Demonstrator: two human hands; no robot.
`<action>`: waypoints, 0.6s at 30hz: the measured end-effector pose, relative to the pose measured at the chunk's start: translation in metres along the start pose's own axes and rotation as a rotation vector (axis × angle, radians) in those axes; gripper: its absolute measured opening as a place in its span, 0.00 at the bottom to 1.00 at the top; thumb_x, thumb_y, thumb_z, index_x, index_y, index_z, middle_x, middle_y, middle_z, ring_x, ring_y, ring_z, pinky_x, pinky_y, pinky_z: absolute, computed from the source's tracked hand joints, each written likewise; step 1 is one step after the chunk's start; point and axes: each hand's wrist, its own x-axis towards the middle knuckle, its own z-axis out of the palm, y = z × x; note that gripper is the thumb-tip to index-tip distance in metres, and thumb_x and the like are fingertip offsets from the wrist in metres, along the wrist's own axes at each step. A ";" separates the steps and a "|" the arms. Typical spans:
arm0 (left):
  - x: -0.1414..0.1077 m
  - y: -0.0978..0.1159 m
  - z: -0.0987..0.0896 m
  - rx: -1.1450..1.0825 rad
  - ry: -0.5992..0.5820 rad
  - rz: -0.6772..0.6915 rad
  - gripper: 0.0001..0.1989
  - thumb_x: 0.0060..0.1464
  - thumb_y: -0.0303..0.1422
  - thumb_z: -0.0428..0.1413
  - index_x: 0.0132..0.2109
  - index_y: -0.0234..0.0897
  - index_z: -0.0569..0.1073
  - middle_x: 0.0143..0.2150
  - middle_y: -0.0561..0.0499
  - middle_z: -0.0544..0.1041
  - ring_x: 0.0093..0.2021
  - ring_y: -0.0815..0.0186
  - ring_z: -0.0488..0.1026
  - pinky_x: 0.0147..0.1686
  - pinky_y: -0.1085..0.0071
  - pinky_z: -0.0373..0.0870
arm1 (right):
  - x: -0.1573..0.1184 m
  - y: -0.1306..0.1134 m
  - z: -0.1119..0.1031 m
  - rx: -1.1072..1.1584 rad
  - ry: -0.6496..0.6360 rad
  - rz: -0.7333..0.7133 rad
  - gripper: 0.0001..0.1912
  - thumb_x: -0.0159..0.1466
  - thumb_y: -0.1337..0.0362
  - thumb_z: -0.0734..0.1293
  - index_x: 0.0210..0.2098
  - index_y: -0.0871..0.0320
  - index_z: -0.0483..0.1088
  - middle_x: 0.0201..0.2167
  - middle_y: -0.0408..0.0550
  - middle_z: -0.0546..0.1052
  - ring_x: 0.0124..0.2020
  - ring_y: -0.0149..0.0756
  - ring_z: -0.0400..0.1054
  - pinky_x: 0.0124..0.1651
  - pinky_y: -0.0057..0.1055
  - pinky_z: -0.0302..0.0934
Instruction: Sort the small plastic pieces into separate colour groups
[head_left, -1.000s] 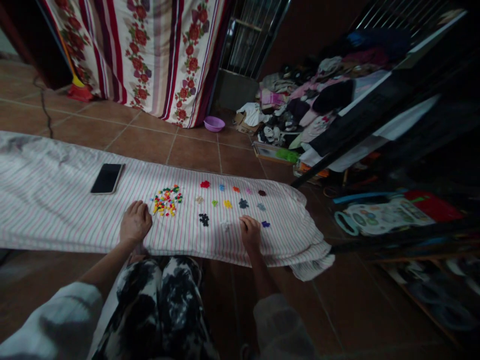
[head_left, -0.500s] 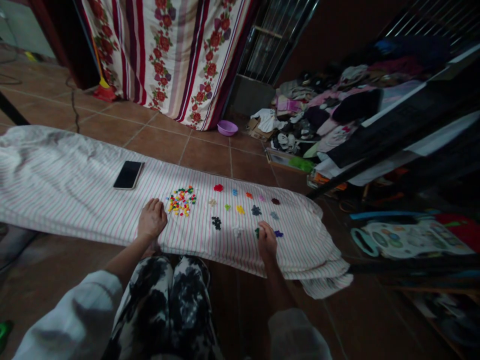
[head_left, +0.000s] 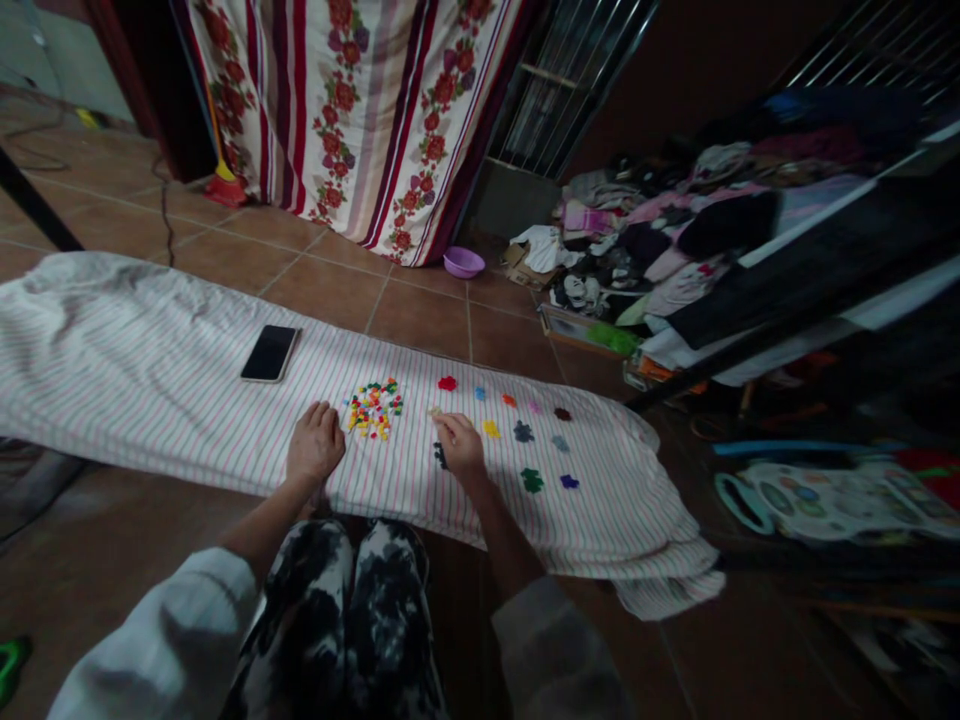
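Observation:
On the striped cloth (head_left: 225, 430), a mixed pile of small coloured pieces (head_left: 375, 408) lies just right of my left hand (head_left: 316, 443), which rests on the cloth with its fingers close together; whether it holds anything is hidden. My right hand (head_left: 460, 445) is over the beige pieces (head_left: 435, 412), fingers pinched, and what is in them is too small to make out. It partly covers the black pieces (head_left: 440, 457). Single-colour clusters spread to the right, among them red (head_left: 447, 383), yellow (head_left: 490, 428), dark green (head_left: 532, 480) and dark blue (head_left: 569, 481).
A phone (head_left: 271, 353) lies on the cloth left of the pile. Beyond the cloth, a purple basin (head_left: 463, 262) stands on the tiled floor by a floral curtain (head_left: 345, 110). Clothes (head_left: 667, 230) are heaped at the right, near a dark slanting bar.
My right hand has moved left from the dark green cluster to the beige one, uncovering the green pieces. My left hand stays beside the mixed pile. The view has shifted slightly.

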 end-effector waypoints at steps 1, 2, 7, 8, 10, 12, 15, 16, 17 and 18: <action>0.000 0.000 0.000 -0.003 0.000 0.002 0.16 0.54 0.29 0.48 0.49 0.33 0.72 0.53 0.37 0.74 0.60 0.49 0.65 0.59 0.47 0.61 | 0.006 -0.005 0.011 0.001 -0.052 -0.002 0.16 0.65 0.67 0.58 0.42 0.55 0.76 0.41 0.51 0.77 0.44 0.38 0.71 0.49 0.34 0.66; 0.000 0.000 0.000 -0.004 0.001 0.006 0.17 0.54 0.29 0.48 0.49 0.33 0.72 0.53 0.37 0.74 0.60 0.49 0.66 0.59 0.47 0.61 | 0.011 -0.009 0.022 -0.014 -0.100 -0.002 0.16 0.64 0.68 0.58 0.43 0.55 0.76 0.41 0.50 0.77 0.44 0.38 0.70 0.49 0.34 0.65; 0.000 0.002 -0.004 -0.025 0.011 0.023 0.16 0.56 0.30 0.46 0.48 0.33 0.71 0.53 0.37 0.74 0.60 0.50 0.65 0.60 0.49 0.62 | 0.031 -0.018 0.057 -0.153 -0.247 0.046 0.18 0.63 0.74 0.58 0.43 0.54 0.76 0.43 0.49 0.76 0.44 0.36 0.69 0.50 0.32 0.62; 0.000 0.003 -0.005 -0.038 0.015 0.019 0.16 0.57 0.31 0.45 0.48 0.32 0.71 0.53 0.36 0.73 0.60 0.51 0.65 0.60 0.49 0.62 | 0.034 -0.018 0.060 -0.174 -0.266 0.065 0.18 0.63 0.74 0.58 0.43 0.54 0.76 0.43 0.49 0.76 0.43 0.36 0.69 0.49 0.31 0.61; -0.002 0.003 -0.007 -0.074 0.027 0.001 0.16 0.58 0.32 0.45 0.48 0.33 0.72 0.54 0.37 0.73 0.61 0.51 0.65 0.60 0.50 0.62 | 0.039 -0.018 0.064 -0.210 -0.301 0.093 0.18 0.64 0.74 0.57 0.43 0.54 0.76 0.43 0.49 0.76 0.43 0.36 0.70 0.49 0.30 0.60; -0.004 0.002 -0.008 -0.122 0.046 -0.058 0.16 0.58 0.33 0.45 0.47 0.34 0.72 0.56 0.38 0.72 0.60 0.52 0.65 0.60 0.51 0.63 | 0.042 -0.017 0.066 -0.243 -0.333 0.104 0.19 0.65 0.73 0.57 0.45 0.54 0.76 0.42 0.49 0.76 0.42 0.36 0.70 0.47 0.30 0.60; -0.002 0.002 -0.010 -0.223 0.073 -0.225 0.16 0.57 0.36 0.45 0.43 0.35 0.74 0.56 0.38 0.73 0.58 0.51 0.68 0.59 0.50 0.65 | 0.047 -0.017 0.067 -0.290 -0.372 0.093 0.18 0.66 0.72 0.57 0.46 0.53 0.74 0.42 0.48 0.76 0.41 0.36 0.69 0.45 0.30 0.59; 0.001 0.005 -0.014 -0.270 0.067 -0.280 0.16 0.56 0.38 0.46 0.41 0.35 0.75 0.54 0.38 0.74 0.57 0.50 0.69 0.58 0.49 0.66 | 0.049 -0.017 0.067 -0.308 -0.380 0.090 0.17 0.66 0.72 0.58 0.46 0.52 0.74 0.42 0.48 0.76 0.41 0.36 0.69 0.44 0.30 0.59; 0.005 0.010 -0.020 -0.325 0.039 -0.319 0.16 0.55 0.40 0.47 0.40 0.36 0.75 0.52 0.39 0.76 0.55 0.50 0.70 0.57 0.49 0.67 | 0.050 -0.017 0.067 -0.326 -0.385 0.092 0.16 0.66 0.71 0.58 0.45 0.52 0.74 0.42 0.48 0.75 0.41 0.36 0.69 0.43 0.30 0.59; 0.009 0.020 -0.030 -0.394 -0.007 -0.359 0.17 0.55 0.42 0.48 0.39 0.36 0.75 0.48 0.40 0.78 0.52 0.51 0.73 0.54 0.50 0.69 | 0.051 -0.018 0.067 -0.343 -0.387 0.096 0.15 0.65 0.71 0.58 0.44 0.52 0.74 0.41 0.48 0.75 0.40 0.36 0.69 0.42 0.30 0.59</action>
